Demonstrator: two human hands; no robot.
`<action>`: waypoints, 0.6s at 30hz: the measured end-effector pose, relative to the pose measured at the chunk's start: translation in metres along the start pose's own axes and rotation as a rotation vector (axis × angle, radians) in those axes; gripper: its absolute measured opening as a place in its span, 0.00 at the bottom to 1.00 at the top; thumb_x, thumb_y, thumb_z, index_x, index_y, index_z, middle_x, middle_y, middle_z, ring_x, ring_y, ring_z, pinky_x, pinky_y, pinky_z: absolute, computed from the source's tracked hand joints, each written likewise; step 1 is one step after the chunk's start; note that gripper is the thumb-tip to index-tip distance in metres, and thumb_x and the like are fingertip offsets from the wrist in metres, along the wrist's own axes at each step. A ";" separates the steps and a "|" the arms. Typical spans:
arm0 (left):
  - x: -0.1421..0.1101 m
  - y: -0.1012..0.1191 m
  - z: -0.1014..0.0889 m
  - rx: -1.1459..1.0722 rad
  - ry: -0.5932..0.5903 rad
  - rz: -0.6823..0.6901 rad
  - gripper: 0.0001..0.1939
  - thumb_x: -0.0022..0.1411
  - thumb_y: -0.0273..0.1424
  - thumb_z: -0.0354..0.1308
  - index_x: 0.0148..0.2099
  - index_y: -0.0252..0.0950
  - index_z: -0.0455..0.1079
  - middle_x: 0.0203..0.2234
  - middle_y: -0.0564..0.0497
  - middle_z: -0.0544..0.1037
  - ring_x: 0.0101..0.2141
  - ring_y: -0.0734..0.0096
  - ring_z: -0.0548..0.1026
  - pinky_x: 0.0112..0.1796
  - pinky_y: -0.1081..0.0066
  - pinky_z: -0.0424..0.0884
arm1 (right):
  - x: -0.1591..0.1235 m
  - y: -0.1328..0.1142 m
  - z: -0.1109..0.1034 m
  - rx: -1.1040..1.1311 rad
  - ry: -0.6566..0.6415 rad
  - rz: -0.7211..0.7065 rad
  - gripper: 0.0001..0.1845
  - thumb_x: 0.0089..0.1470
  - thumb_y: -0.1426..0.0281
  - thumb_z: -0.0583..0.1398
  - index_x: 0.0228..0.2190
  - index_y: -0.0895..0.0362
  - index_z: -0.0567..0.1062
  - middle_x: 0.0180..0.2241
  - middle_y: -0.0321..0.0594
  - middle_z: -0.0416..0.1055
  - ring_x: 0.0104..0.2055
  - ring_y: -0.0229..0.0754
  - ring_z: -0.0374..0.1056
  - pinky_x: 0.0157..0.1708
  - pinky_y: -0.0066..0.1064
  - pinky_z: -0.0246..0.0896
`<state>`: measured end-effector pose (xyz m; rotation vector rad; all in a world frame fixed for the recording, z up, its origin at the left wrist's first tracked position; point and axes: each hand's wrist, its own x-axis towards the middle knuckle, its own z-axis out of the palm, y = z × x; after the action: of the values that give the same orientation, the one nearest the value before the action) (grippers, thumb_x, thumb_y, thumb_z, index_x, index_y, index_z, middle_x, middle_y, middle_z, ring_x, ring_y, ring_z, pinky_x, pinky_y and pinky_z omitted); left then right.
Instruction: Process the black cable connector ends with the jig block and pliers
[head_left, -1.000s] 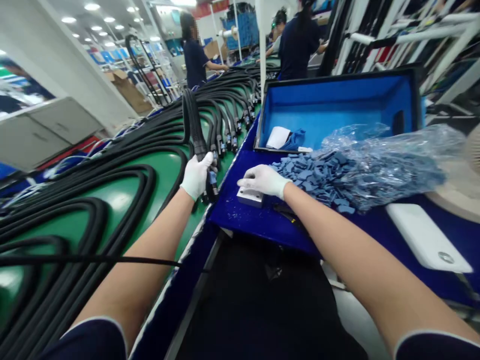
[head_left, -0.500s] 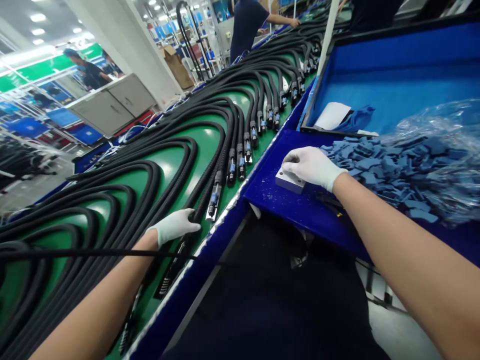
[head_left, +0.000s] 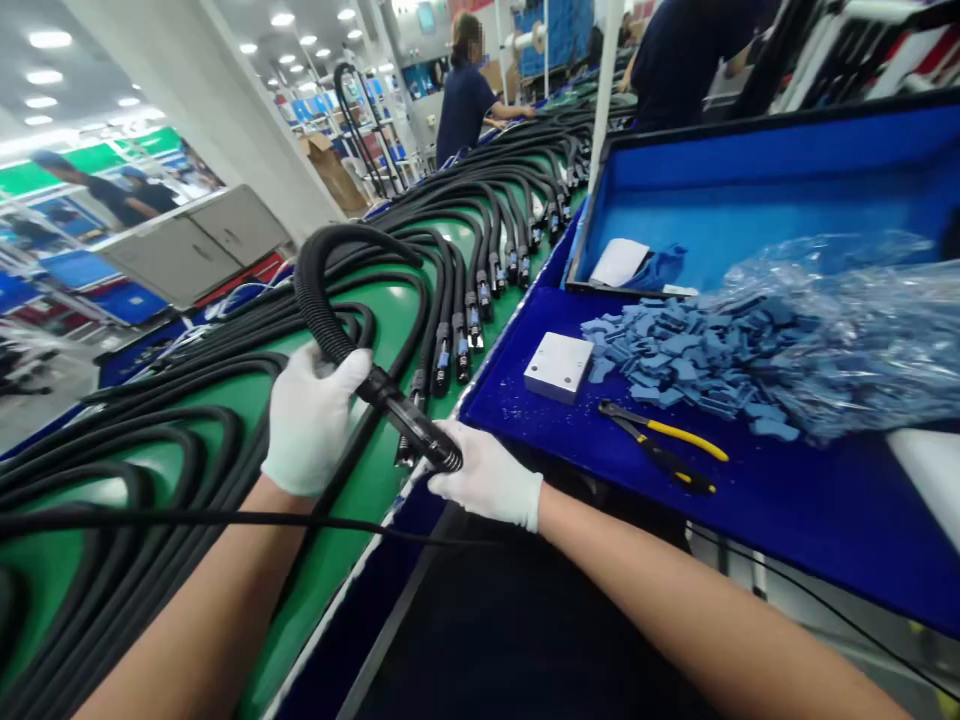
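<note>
Right of the green bench [head_left: 390, 312] stands a blue bin [head_left: 690, 215]; a black hose [head_left: 309, 272] arches above the bench; there the left hand [head_left: 306, 418] curls round it; at the bench's edge, the right hand [head_left: 489, 480] pinches its tip [head_left: 450, 456].

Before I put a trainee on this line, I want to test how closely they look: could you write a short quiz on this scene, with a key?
1. True or false: the left hand and the right hand touch the same black hose.
2. Which colour shows on the handles of the pliers? A) red B) yellow C) white
3. What lies heaped beside the silver block, partly under the clear plastic bag?

Key: 1 true; 2 B; 3 small blue pieces.
</note>
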<state>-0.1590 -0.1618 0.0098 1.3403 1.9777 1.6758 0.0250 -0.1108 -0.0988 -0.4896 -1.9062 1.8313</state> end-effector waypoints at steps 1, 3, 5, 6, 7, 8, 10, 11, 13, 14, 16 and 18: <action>-0.005 0.000 0.004 0.120 0.013 0.127 0.24 0.57 0.37 0.69 0.54 0.35 0.70 0.52 0.45 0.73 0.57 0.53 0.67 0.64 0.51 0.54 | -0.008 -0.004 -0.010 -0.071 0.025 -0.001 0.26 0.49 0.77 0.61 0.51 0.53 0.73 0.34 0.33 0.76 0.27 0.37 0.69 0.29 0.30 0.69; -0.016 -0.005 0.011 0.394 -0.172 0.470 0.23 0.55 0.33 0.71 0.53 0.40 0.74 0.52 0.47 0.75 0.57 0.54 0.69 0.64 0.52 0.54 | -0.027 -0.017 -0.034 -0.214 0.034 -0.015 0.22 0.46 0.80 0.58 0.44 0.54 0.75 0.31 0.32 0.74 0.27 0.37 0.69 0.28 0.28 0.66; -0.028 -0.014 0.020 0.558 -0.530 0.767 0.15 0.59 0.30 0.67 0.50 0.44 0.77 0.47 0.50 0.79 0.52 0.57 0.74 0.61 0.53 0.61 | -0.048 -0.035 -0.060 -0.359 -0.010 -0.018 0.19 0.45 0.82 0.58 0.38 0.54 0.76 0.30 0.32 0.74 0.29 0.37 0.70 0.29 0.27 0.64; -0.034 -0.019 0.026 0.544 -0.666 0.822 0.13 0.62 0.28 0.64 0.49 0.46 0.78 0.45 0.50 0.80 0.49 0.59 0.76 0.58 0.55 0.65 | -0.058 -0.044 -0.072 -0.421 -0.041 0.002 0.16 0.46 0.81 0.60 0.37 0.54 0.76 0.29 0.32 0.75 0.29 0.37 0.70 0.29 0.27 0.63; -0.040 -0.023 0.033 0.509 -0.727 0.813 0.13 0.65 0.27 0.61 0.50 0.46 0.79 0.44 0.50 0.81 0.47 0.61 0.77 0.55 0.59 0.69 | -0.069 -0.052 -0.083 -0.466 -0.076 0.039 0.11 0.49 0.78 0.62 0.36 0.54 0.76 0.29 0.32 0.75 0.29 0.37 0.70 0.29 0.27 0.62; -0.046 -0.026 0.041 0.472 -0.724 0.748 0.13 0.67 0.27 0.58 0.50 0.45 0.79 0.44 0.49 0.81 0.45 0.63 0.78 0.52 0.62 0.71 | -0.080 -0.059 -0.094 -0.503 -0.094 0.082 0.07 0.52 0.72 0.64 0.36 0.53 0.77 0.29 0.33 0.76 0.29 0.38 0.70 0.29 0.28 0.62; -0.054 -0.026 0.057 0.427 -0.664 0.531 0.11 0.69 0.31 0.57 0.49 0.43 0.79 0.45 0.48 0.81 0.44 0.63 0.79 0.47 0.66 0.74 | -0.102 -0.064 -0.115 -0.631 0.002 0.167 0.13 0.58 0.58 0.63 0.39 0.53 0.77 0.32 0.36 0.77 0.32 0.41 0.72 0.32 0.30 0.63; -0.057 -0.023 0.066 0.416 -0.623 0.421 0.11 0.68 0.34 0.58 0.49 0.42 0.80 0.46 0.49 0.81 0.44 0.63 0.79 0.47 0.67 0.74 | -0.113 -0.062 -0.125 -0.751 0.112 0.211 0.18 0.59 0.53 0.62 0.39 0.55 0.77 0.35 0.39 0.77 0.36 0.43 0.72 0.36 0.32 0.64; -0.058 -0.013 0.082 0.387 -0.547 0.242 0.12 0.66 0.38 0.61 0.48 0.43 0.80 0.45 0.50 0.82 0.46 0.60 0.79 0.50 0.65 0.74 | -0.131 -0.048 -0.141 -1.080 0.362 0.345 0.19 0.59 0.54 0.61 0.37 0.59 0.76 0.37 0.47 0.75 0.41 0.49 0.71 0.41 0.37 0.62; -0.057 -0.008 0.089 0.362 -0.529 0.166 0.12 0.65 0.39 0.61 0.48 0.43 0.81 0.45 0.51 0.82 0.46 0.59 0.80 0.51 0.64 0.74 | -0.139 -0.038 -0.148 -1.225 0.414 0.408 0.16 0.58 0.58 0.63 0.35 0.60 0.76 0.37 0.50 0.75 0.42 0.52 0.70 0.42 0.39 0.61; -0.053 0.002 0.103 0.304 -0.536 0.025 0.14 0.64 0.41 0.62 0.49 0.43 0.81 0.45 0.51 0.83 0.47 0.58 0.80 0.51 0.63 0.74 | -0.147 -0.017 -0.156 -1.389 0.421 0.452 0.08 0.54 0.67 0.64 0.31 0.59 0.75 0.36 0.53 0.73 0.42 0.54 0.69 0.39 0.39 0.60; -0.047 0.010 0.115 0.219 -0.582 -0.103 0.18 0.62 0.42 0.63 0.52 0.42 0.80 0.45 0.50 0.84 0.46 0.56 0.81 0.50 0.62 0.76 | -0.148 -0.001 -0.160 -1.381 0.445 0.403 0.02 0.52 0.73 0.62 0.29 0.58 0.72 0.35 0.51 0.72 0.39 0.51 0.69 0.35 0.36 0.59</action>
<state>-0.0508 -0.1203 -0.0362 1.5434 1.8594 0.8965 0.2364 -0.0575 -0.1060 -1.5967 -2.5333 0.1696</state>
